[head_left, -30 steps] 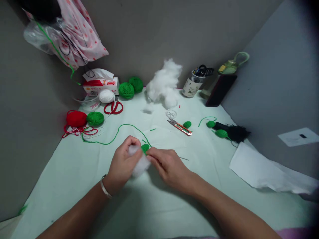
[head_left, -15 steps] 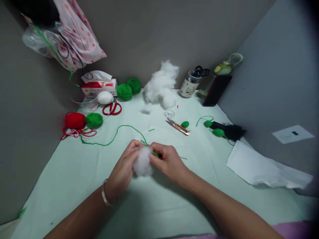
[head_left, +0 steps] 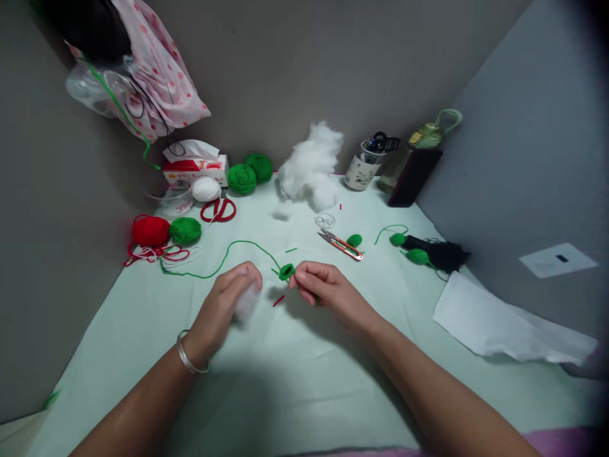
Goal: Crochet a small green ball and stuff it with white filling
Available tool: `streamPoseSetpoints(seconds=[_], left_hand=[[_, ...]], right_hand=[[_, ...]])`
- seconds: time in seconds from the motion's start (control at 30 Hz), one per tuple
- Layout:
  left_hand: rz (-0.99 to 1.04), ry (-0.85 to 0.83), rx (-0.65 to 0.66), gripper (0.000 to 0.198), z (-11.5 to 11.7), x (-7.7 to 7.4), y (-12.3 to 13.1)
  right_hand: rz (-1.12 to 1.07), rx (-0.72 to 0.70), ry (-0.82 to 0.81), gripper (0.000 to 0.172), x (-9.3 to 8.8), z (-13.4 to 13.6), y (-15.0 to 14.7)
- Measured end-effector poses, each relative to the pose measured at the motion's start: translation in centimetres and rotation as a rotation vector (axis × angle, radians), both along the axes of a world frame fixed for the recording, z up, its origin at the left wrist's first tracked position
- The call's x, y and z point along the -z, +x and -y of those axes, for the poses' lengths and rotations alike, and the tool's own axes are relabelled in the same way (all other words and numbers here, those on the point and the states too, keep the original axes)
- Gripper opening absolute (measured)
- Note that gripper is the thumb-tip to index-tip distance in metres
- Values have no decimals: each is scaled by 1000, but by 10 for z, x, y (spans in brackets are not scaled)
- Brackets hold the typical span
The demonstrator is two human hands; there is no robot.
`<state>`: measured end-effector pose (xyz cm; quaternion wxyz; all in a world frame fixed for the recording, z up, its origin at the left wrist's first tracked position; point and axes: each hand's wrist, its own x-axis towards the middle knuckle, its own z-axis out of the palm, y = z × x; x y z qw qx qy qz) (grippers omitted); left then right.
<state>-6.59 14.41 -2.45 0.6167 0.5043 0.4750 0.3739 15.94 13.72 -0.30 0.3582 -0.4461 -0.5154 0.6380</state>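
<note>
Left hand (head_left: 222,306): closed around a tuft of white stuffing (head_left: 246,303), low over the middle of the table (head_left: 304,381). Right hand (head_left: 323,289): fingertips pinched on a small green crochet piece (head_left: 286,271), just apart from the stuffing. A green yarn strand (head_left: 228,244) trails from the piece toward the left edge. Thread snips (head_left: 341,244) lie nearer the far edge.

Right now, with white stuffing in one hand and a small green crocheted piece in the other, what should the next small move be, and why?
Probably bring the left hand with its tuft of white stuffing across to the green crocheted piece and press a little in. The right hand pinches the piece at its fingertips, and a gap separates the two hands.
</note>
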Motion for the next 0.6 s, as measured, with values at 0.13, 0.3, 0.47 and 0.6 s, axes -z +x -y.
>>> streamPoseSetpoints(seconds=[0.13, 0.3, 0.47, 0.6], left_hand=[[34, -79, 113, 37, 2, -9, 7], [24, -112, 123, 37, 2, -12, 13], [-185, 11, 34, 22, 1, -10, 17], [-238, 142, 12, 14, 9, -6, 30]], right_hand=[[-3, -84, 14, 37, -1, 4, -2], [127, -113, 151, 34, -1, 8, -5], [403, 30, 584, 19, 3, 11, -4], [152, 19, 553, 24, -1, 15, -7]])
